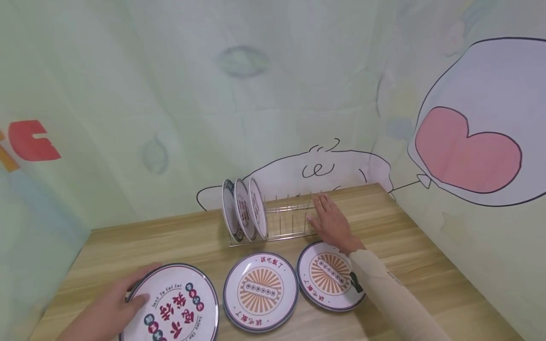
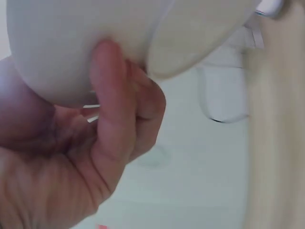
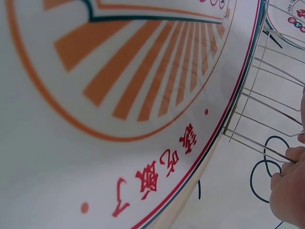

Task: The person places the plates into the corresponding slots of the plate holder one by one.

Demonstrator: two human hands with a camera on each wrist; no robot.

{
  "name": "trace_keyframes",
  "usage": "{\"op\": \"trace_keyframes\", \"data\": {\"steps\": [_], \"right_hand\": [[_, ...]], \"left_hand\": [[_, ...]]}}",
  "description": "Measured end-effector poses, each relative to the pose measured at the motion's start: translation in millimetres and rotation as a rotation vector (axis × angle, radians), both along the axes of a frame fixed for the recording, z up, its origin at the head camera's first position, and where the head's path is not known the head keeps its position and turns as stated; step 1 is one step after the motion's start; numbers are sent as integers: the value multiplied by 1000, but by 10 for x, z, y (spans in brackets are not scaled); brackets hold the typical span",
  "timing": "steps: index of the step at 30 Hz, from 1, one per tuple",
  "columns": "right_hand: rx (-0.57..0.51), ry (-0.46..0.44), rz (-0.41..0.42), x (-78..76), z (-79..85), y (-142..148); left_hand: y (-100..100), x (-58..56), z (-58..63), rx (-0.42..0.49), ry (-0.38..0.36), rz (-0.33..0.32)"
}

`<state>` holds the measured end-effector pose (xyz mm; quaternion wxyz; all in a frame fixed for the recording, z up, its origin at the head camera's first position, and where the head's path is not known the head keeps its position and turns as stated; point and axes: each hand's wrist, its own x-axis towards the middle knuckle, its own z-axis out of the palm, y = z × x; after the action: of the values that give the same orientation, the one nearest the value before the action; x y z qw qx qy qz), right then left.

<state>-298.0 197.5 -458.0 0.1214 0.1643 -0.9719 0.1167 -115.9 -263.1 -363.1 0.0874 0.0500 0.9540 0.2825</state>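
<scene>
Left hand [image 1: 114, 303] pinches plate [image 1: 170, 303], thumb on top for security, towards table's [image 1: 179, 241] left edge; right hand [image 1: 334, 225], fingers extended, seemingly steadies rack [image 1: 290, 235], whose wires [image 1: 280, 223] prop three plates [image 1: 245, 210] upright.

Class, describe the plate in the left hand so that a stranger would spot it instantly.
On the wooden table, find the wire rack. Nearer the viewer, leftmost in a row of three, is the plate gripped by the left hand. The middle plate and right plate show orange sunbursts, while this one has big red characters between coloured dots.
</scene>
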Motion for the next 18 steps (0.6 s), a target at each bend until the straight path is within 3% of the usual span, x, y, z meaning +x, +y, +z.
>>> {"op": "trace_keyframes", "data": {"steps": [2, 7, 12, 18], "right_hand": [[-4, 3, 3, 5, 4, -3], [-17, -2, -4, 0, 19, 16], [-29, -23, -5, -15, -7, 8], [-20, -19, 6, -31, -41, -26]], "left_hand": [[53, 15, 140, -16, 77, 3], [336, -35, 499, 50, 158, 28], [705, -232, 781, 44, 258, -13], [1148, -490, 969, 20, 300, -6]]}}
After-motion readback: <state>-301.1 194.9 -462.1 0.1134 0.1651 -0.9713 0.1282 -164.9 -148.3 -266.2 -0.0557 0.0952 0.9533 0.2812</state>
